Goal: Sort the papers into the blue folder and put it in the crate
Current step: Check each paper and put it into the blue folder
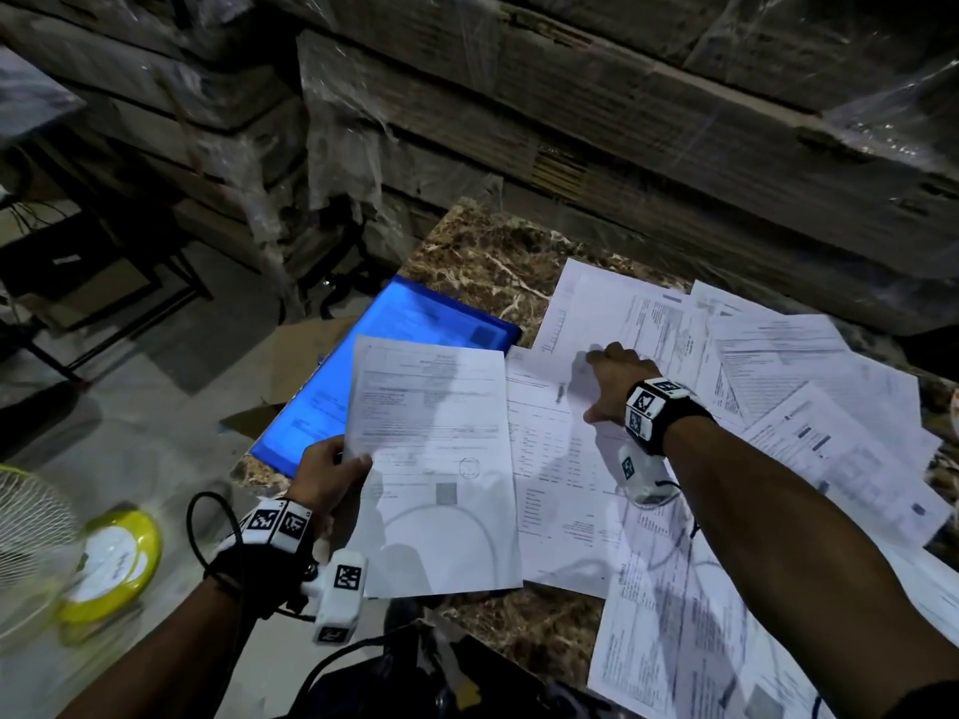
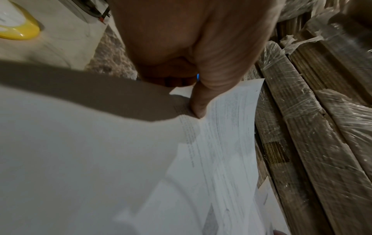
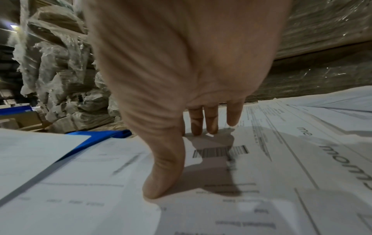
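The left hand (image 1: 324, 472) holds a printed sheet (image 1: 436, 469) by its left edge, with the thumb on top of the paper and the other fingers curled under it; in the left wrist view the thumb (image 2: 198, 103) presses down on the sheet and the paper bends a little around it. The sheet is lifted above the table, and its upper left part covers a corner of the blue folder (image 1: 384, 365). The blue folder lies flat at the left edge of the marble table (image 1: 488, 256), partly over the table border, and some paper shows through its cover. The right hand (image 1: 612, 378) is stretched out with straight fingers and grips nothing; in the right wrist view the fingertips (image 3: 196, 125) and the thumb touch a sheet with a barcode (image 3: 220, 151), which lies flat on the table just beside the folder. Many loose papers (image 1: 809, 397) are spread over the right half of the table, and they overlap each other in different directions. Behind the table stand stacks of cardboard wrapped in plastic film (image 1: 622, 96). On the floor at the left there is a yellow and white round object (image 1: 111, 557). No crate can be identified in these views.
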Action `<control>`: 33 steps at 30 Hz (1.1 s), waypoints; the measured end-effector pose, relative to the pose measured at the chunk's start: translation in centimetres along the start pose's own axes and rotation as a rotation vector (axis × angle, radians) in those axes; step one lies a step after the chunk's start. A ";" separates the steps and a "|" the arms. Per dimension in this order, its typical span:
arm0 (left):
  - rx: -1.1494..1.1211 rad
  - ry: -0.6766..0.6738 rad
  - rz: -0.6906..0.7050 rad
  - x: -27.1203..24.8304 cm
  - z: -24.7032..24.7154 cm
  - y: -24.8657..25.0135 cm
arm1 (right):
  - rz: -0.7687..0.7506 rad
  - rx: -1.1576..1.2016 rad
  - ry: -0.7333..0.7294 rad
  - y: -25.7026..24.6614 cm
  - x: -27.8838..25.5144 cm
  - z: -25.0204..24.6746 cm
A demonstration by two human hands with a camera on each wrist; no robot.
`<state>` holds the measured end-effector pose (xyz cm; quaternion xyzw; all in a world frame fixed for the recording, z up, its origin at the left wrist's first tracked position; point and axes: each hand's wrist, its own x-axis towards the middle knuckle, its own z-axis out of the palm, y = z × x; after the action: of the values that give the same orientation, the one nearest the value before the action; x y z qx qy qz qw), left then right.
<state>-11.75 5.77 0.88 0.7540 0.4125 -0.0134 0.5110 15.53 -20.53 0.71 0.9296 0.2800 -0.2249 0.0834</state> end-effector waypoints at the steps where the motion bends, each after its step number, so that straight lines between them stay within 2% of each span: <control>1: 0.002 0.001 0.000 0.0 0.0 0.1 | -0.002 0.003 -0.006 0.0 0.1 -0.1; 7: -0.025 0.018 -0.023 0.4 -0.1 -0.1 | -0.017 -0.010 -0.016 -0.2 0.2 -1.0; 11: -0.023 0.012 -0.019 1.0 0.0 -0.6 | -0.073 -0.051 0.061 -0.5 -0.2 -0.8; 14: -0.001 0.001 -0.011 1.9 -0.2 -1.2 | -0.071 0.039 0.081 -0.6 -0.8 -1.0; 19: 0.066 -0.014 0.030 2.9 -0.1 -1.1 | 0.043 0.308 0.083 -0.1 -2.7 -2.2; 23: 0.096 -0.020 0.043 3.9 -0.3 -0.1 | 0.079 0.337 0.064 0.2 -5.1 -2.0; 27: 0.260 0.092 0.087 5.4 -1.0 0.9 | 0.264 0.458 0.192 1.4 -8.1 -1.3; 30: 0.369 0.082 0.170 6.4 -1.1 1.7 | 0.409 0.582 0.317 2.3 -10.8 -1.1; 33: 0.558 0.079 0.312 7.3 -0.9 1.9 | 0.562 0.677 0.408 2.6 -13.6 -0.1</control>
<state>-6.10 10.68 -0.50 0.9191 0.2918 -0.0182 0.2641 6.93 -29.19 7.18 0.9692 -0.0601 -0.0852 -0.2231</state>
